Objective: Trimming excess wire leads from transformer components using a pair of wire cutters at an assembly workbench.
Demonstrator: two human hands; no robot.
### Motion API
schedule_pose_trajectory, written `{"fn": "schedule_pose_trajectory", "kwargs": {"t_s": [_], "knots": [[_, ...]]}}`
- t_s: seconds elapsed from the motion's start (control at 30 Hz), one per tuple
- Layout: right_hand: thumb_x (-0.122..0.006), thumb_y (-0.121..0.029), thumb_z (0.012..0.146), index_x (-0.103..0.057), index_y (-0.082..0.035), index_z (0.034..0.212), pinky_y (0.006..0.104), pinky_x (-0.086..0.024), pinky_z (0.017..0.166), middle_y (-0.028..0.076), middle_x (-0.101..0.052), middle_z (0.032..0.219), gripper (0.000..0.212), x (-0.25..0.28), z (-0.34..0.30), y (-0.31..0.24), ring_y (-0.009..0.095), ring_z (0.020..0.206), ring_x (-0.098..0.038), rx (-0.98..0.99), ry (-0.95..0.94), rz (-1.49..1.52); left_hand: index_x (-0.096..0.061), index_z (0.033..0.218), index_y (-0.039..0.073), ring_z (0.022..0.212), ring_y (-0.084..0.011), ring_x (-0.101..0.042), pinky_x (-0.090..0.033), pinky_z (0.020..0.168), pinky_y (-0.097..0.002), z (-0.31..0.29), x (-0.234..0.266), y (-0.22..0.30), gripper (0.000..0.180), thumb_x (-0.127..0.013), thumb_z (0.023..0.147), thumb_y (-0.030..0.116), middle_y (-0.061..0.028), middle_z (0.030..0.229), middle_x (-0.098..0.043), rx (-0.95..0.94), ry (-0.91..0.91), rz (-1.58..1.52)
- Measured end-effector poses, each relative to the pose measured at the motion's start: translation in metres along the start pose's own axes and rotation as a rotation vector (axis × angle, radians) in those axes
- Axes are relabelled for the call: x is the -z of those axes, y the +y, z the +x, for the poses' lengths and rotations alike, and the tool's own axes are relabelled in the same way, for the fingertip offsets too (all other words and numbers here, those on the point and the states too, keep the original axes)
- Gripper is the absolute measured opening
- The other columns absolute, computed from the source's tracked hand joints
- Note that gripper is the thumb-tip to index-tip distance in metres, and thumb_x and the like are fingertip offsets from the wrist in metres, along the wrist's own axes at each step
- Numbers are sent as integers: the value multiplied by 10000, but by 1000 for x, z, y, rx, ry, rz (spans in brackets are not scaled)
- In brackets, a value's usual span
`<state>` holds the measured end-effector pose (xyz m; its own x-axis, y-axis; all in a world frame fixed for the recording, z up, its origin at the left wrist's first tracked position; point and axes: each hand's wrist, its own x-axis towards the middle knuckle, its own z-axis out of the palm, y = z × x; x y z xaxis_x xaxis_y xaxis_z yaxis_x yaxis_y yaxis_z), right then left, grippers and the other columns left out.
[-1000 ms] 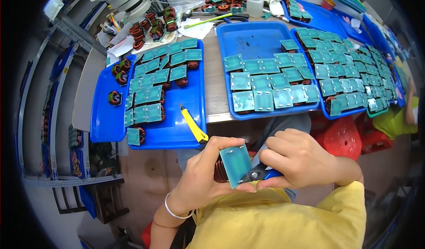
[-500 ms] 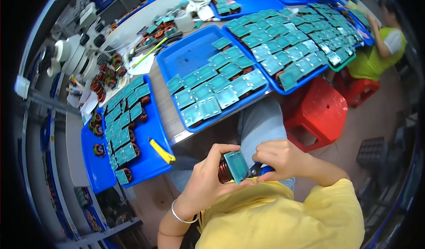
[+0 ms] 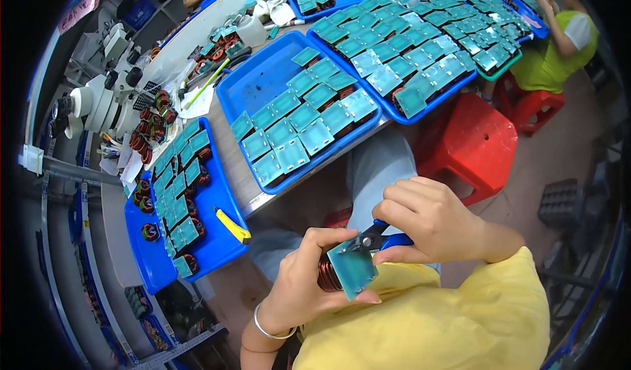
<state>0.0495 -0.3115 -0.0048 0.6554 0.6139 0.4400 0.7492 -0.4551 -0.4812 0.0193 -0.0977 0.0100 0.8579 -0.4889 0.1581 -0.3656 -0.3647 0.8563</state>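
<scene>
In my left hand (image 3: 305,271), thumb and fingers are closed round a copper-wound coil with a square green circuit board (image 3: 353,269) on its end. The board's flat face is turned toward my right side and slightly up. My right hand (image 3: 427,219) grips blue-handled cutting pliers (image 3: 371,240), wrapped round the handles. The pliers' dark jaws lie at the board's upper edge, by its upper corner. Whether the jaws are closed on a wire there is too small to tell.
Blue trays (image 3: 299,166) of similar board-topped coils stand on the bench. A smaller blue tray (image 3: 220,238) at the left carries a yellow utility knife (image 3: 232,225). Red stools (image 3: 476,143) stand at the right, where a co-worker (image 3: 559,48) sits. Loose coils (image 3: 150,123) lie at the back left.
My right hand and the pliers have moved up, from the board's lower right side to its upper edge. The board has tilted in my left hand. The view has shifted slightly.
</scene>
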Motion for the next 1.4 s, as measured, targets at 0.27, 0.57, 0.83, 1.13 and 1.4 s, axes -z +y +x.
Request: {"fn": "schedule_pose_trajectory", "kwargs": {"t_s": [0.27, 0.57, 0.83, 1.13, 1.4], "knots": [[-645, -450, 741, -484, -38, 810, 332, -390, 561, 79, -428, 707, 448, 0, 8, 1, 254, 617, -469, 22, -46, 20, -514, 1041, -12, 814, -167, -621, -488, 720, -246, 0, 4, -3, 827, -835, 450, 469, -91, 930, -609, -19, 1, 83], [-648, -438, 731, -462, -44, 759, 333, -383, 525, 76, -407, 656, 436, -9, 11, 13, 250, 576, -469, 45, -59, -39, -472, 1070, 2, 815, -167, -637, -506, 694, -251, 6, 7, -8, 795, -839, 485, 397, -99, 934, -623, 1, -57, 100], [-802, -434, 572, -459, -60, 781, 322, -439, 580, 107, -554, 826, 549, -23, 7, 22, 256, 673, -544, 96, 12, 361, -308, 1290, 23, 956, -247, -595, -490, 830, -328, 0, 11, -16, 950, -824, 566, 362, -150, 1079, -549, 83, -79, -115], [-778, -86, 531, -464, -51, 819, 376, -470, 721, 155, -586, 1002, 427, -42, 62, -7, 327, 852, -581, 151, -102, 411, -292, 1335, 22, 1027, -276, -550, -420, 888, -365, -35, 54, -35, 978, -805, 586, 385, -146, 1195, -513, 189, 171, -190], [-738, -111, 639, -488, -6, 1001, 363, -449, 785, 173, -574, 1009, 452, -40, 183, 89, 339, 949, -551, -86, 127, -47, -481, 1078, -4, 1083, -330, -411, -341, 932, -421, -170, 126, -127, 565, -778, 634, 179, -167, 1121, -442, 666, 1080, 1082]]}}
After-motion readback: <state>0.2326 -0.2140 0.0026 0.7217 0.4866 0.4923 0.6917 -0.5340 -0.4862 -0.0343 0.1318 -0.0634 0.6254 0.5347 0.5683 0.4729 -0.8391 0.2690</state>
